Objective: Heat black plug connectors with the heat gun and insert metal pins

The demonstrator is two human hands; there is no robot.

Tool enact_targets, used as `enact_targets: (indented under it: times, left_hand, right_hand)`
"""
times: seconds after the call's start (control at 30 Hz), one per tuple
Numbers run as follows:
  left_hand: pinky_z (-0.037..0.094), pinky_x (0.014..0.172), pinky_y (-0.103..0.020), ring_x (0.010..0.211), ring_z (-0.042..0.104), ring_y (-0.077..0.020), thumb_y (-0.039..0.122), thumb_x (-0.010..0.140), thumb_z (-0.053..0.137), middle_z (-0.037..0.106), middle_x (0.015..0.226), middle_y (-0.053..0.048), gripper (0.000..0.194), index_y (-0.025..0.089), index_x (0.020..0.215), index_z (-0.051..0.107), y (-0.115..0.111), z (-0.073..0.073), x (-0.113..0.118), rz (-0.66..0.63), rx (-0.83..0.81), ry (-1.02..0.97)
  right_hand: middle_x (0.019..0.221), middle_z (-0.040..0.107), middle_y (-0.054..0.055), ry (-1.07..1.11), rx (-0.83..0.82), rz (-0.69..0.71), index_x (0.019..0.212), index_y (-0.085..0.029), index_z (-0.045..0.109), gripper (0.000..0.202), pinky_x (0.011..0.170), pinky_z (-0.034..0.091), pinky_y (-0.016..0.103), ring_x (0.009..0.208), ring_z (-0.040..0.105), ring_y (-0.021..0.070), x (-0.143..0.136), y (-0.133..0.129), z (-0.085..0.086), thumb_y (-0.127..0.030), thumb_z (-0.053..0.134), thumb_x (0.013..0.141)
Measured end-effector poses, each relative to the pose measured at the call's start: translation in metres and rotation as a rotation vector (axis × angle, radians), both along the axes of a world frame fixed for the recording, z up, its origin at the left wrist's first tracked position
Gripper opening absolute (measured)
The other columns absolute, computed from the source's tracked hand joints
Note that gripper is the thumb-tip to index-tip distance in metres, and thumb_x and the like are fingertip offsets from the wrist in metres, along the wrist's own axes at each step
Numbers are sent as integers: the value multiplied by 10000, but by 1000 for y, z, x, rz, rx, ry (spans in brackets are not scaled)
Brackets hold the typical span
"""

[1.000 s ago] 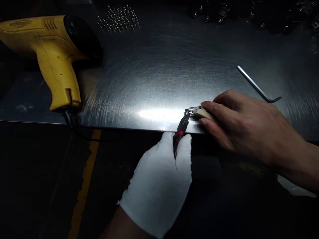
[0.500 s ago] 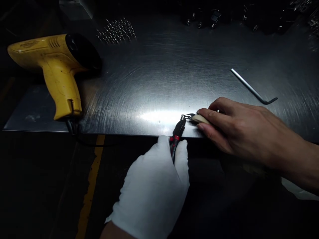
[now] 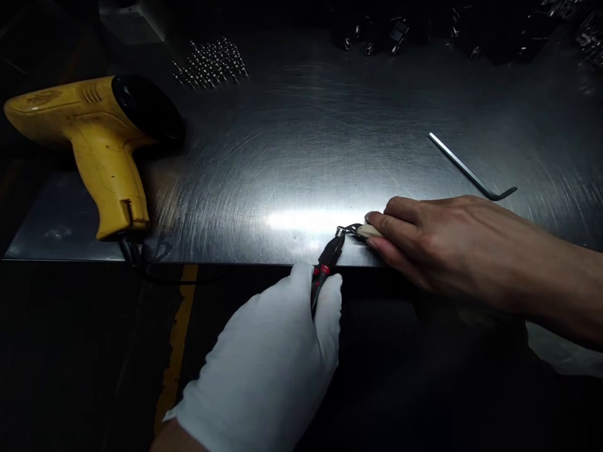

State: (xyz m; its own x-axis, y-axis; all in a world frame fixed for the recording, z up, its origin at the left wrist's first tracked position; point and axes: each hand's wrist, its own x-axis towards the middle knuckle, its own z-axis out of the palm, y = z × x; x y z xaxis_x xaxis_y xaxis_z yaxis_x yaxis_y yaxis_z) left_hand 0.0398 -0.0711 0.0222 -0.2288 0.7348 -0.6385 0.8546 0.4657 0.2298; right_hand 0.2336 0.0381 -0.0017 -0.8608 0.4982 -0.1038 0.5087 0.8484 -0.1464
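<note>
A scratched steel bench [image 3: 301, 163] fills my view. My gloved left hand [image 3: 268, 364] is wrapped around red-handled pliers [image 3: 326, 263], their nose meeting a small beige part [image 3: 365, 231] at the near edge. My bare right hand [image 3: 443, 242] presses fingers flat on that part (mostly hidden). A yellow heat gun [image 3: 101, 144] lies far left.

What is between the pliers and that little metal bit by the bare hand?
Nothing visible. The pliers, held in the gloved left hand, have their tip right at the small metal piece. The bare right hand pins the pale part beside it on the steel table.
</note>
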Motion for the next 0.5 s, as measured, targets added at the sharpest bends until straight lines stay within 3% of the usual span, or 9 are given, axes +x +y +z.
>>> enact_targets:
  times: [0.17, 0.33, 0.5]
  left_hand:
    - [491, 680, -279, 789, 703, -211, 546, 989, 378, 672, 709, -2, 376, 291, 1050, 647, -3, -6, -2, -11, 13, -15]
    - [422, 573, -279, 576, 621, -172, 584, 972, 379, 628, 649, 11, 383, 301, 1021, 633, -6, -11, 0, -12, 20, 27]
    - [372, 502, -274, 509, 578, -158, 583, 988, 322, 628, 647, 18, 398, 301, 965, 601, -13, -16, 1, -51, 109, 2]
  right_hand:
    - [863, 648, 74, 11, 12, -3, 1233, -165, 653, 460, 477, 334, 338, 545, 513, 163, 0, 0, -2, -406, 294, 1079]
    - [861, 661, 67, 62, -26, -44, 1270, -173, 673, 459, 475, 373, 328, 539, 524, 152, -1, 1, -2, -393, 318, 1080]
    - [884, 674, 74, 54, -14, -87, 1296, -188, 676, 466, 464, 384, 321, 532, 526, 148, -1, 2, 0, -420, 338, 1074]
